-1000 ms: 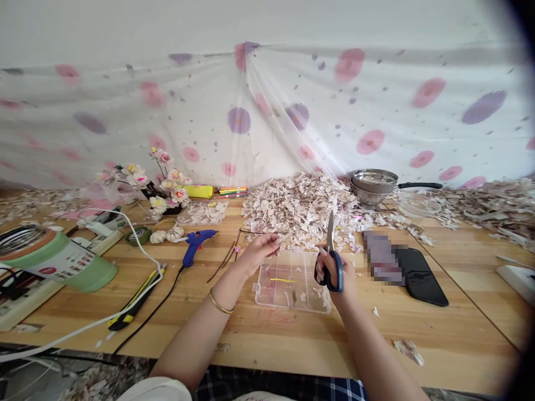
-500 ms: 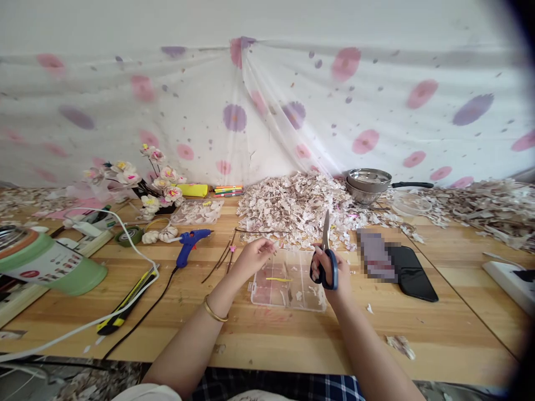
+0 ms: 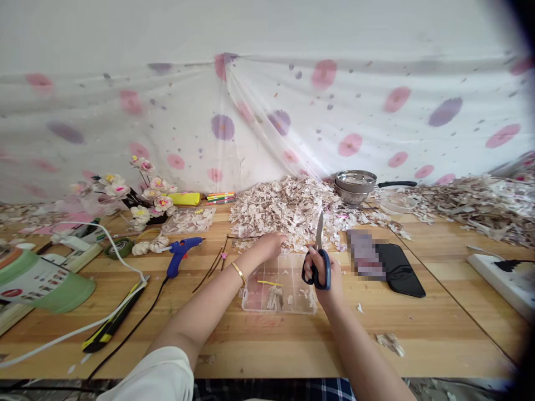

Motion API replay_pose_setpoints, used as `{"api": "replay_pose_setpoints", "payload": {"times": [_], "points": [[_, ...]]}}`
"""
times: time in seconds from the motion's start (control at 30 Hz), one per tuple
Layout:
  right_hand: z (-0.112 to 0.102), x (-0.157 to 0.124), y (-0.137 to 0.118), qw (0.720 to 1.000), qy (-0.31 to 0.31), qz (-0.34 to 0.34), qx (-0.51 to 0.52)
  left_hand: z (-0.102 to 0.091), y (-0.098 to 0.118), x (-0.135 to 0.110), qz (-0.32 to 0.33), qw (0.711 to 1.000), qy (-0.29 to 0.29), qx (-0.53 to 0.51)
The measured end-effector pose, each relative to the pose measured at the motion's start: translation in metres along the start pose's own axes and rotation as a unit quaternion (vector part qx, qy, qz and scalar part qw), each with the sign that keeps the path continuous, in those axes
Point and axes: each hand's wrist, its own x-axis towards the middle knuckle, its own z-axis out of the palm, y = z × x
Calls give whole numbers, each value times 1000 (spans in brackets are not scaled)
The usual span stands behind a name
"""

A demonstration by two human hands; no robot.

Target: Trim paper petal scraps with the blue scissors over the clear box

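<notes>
My right hand (image 3: 330, 281) grips a pair of scissors (image 3: 321, 262) with dark blue handles, blades pointing up and away from me. My left hand (image 3: 271, 248) reaches to the near edge of a heap of pale, petal-like scraps (image 3: 288, 206); its fingers point down and are mostly hidden, so their grip cannot be made out. Below both hands lies a clear divided plastic box (image 3: 288, 309). Inside it are a thin yellow strip (image 3: 270, 283), a crumpled pale bundle (image 3: 275, 299) and small white scraps.
Left of the box are dark thin stems (image 3: 213, 267), a blue glue gun (image 3: 179, 256), a yellow-black utility knife (image 3: 111, 326) and a green container (image 3: 42, 281). Artificial flowers (image 3: 146, 192) stand behind. To the right lie a black phone (image 3: 403, 273), metal bowls (image 3: 355, 186) and a power strip (image 3: 504, 287).
My left hand has moved forward from above the box to the scrap heap. A pale bundle now shows in the box. The scissors stay in my right hand; the view has shifted slightly.
</notes>
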Motion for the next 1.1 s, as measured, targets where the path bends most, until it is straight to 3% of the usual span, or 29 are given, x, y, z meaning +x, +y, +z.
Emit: {"api": "replay_pose_setpoints", "payload": {"times": [0.3,0.43,0.6,1.1], "points": [[2,-6,1,999,-18,16,24,0,-24,11,-8,994,41,102],[-1,-4,0,999,-7,5,33,-1,-9,14,36,991,37,121],[-1,-3,-4,999,6,-9,39,6,9,27,88,988,-7,124],[1,-5,-5,999,12,5,41,15,1,35,51,993,15,105]]}}
